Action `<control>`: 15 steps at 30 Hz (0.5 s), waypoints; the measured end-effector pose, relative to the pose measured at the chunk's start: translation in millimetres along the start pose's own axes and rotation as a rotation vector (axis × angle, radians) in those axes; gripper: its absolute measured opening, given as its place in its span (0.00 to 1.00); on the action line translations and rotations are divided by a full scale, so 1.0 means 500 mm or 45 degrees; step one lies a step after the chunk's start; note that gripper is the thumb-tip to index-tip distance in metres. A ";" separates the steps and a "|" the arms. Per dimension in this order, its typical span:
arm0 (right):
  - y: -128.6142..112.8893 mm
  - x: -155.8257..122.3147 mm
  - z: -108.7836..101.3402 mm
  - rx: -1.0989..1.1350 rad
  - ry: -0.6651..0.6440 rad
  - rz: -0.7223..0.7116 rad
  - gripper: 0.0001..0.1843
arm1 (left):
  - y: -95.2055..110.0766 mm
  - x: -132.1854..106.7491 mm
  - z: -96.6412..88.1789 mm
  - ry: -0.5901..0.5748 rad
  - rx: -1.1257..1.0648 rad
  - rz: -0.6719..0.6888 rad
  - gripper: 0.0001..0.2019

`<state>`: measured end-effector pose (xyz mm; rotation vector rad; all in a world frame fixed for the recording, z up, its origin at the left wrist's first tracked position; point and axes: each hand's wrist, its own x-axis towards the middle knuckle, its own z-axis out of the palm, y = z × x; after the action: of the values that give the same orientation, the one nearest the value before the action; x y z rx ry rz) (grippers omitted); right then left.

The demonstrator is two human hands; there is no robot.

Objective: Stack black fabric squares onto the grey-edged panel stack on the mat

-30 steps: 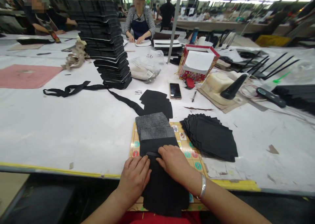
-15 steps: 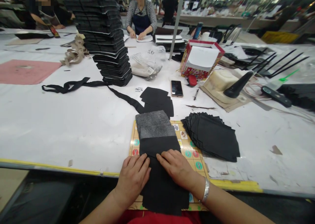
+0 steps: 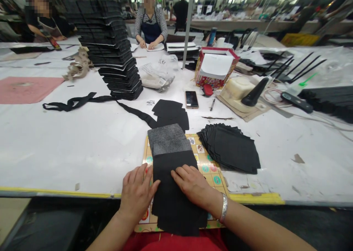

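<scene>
We're on a busy workshop floor, and a long white table (image 3: 68, 151) is stretching right across the view! At 12 o'clock a co-worker in a dark apron (image 3: 150, 26) is working at the far side, and another co-worker (image 3: 41, 15) is leaning in at 11 o'clock. A towering stack of black pieces (image 3: 110, 48) is rising at 11 o'clock, with a pink mat (image 3: 24, 90) lying at 10 o'clock and a black strap (image 3: 77, 102) snaking across the table beyond the hands. Over at 1 o'clock a red box (image 3: 216, 69) is sitting just past a phone (image 3: 192, 99), and a plastic bag (image 3: 157, 74) is slumping near the stack. Closer in, a fan of black pieces (image 3: 230, 148) is lying at 2 o'clock, and a small black pile (image 3: 171, 115) is sitting at 12 o'clock. Now the action: a printed board (image 3: 206, 159) is lying at the table's near edge, carrying a grey felt piece (image 3: 167, 140) that is poking out from under the black pieces (image 3: 178, 203). The left hand (image 3: 136, 194) is resting open, thumb pressing on the black pieces' left edge. The right hand (image 3: 193, 184) is lying flat on top, fingers (image 3: 182, 173) open and not gripping, a silver bangle (image 3: 224, 208) shining on its wrist!
</scene>
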<state>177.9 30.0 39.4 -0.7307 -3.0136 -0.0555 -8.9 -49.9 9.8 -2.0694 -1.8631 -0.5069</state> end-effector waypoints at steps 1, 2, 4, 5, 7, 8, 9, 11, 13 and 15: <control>0.000 0.001 0.001 -0.004 0.002 0.004 0.13 | 0.006 -0.001 0.003 0.033 -0.049 0.053 0.19; 0.000 0.000 0.001 -0.007 0.006 0.006 0.13 | 0.016 -0.003 0.008 0.049 -0.100 0.111 0.19; 0.007 -0.008 0.002 -0.007 0.016 0.000 0.13 | 0.040 -0.004 0.018 0.028 -0.162 0.194 0.18; 0.014 -0.017 0.003 -0.004 0.023 -0.009 0.14 | 0.050 -0.004 0.023 0.007 -0.172 0.213 0.18; 0.032 -0.043 0.005 0.007 0.046 -0.035 0.14 | 0.062 -0.004 0.029 -0.027 -0.182 0.227 0.17; 0.043 -0.060 0.006 0.014 0.063 -0.048 0.15 | 0.063 -0.003 0.030 -0.037 -0.188 0.237 0.17; 0.053 -0.078 0.007 0.019 0.083 -0.054 0.15 | 0.062 -0.002 0.030 -0.049 -0.192 0.251 0.18; 0.072 -0.111 0.008 0.024 0.119 -0.052 0.16 | 0.058 0.000 0.028 -0.066 -0.169 0.270 0.18; 0.083 -0.135 0.008 0.023 0.134 -0.040 0.16 | 0.058 0.004 0.024 -0.080 -0.109 0.295 0.18; 0.087 -0.145 0.005 0.020 0.130 -0.045 0.16 | 0.062 0.008 0.019 -0.106 -0.037 0.331 0.20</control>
<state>262.3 35.8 34.5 -0.6520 -2.9268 -0.0677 22.7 -45.3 3.5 -2.3396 -1.6026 -0.3898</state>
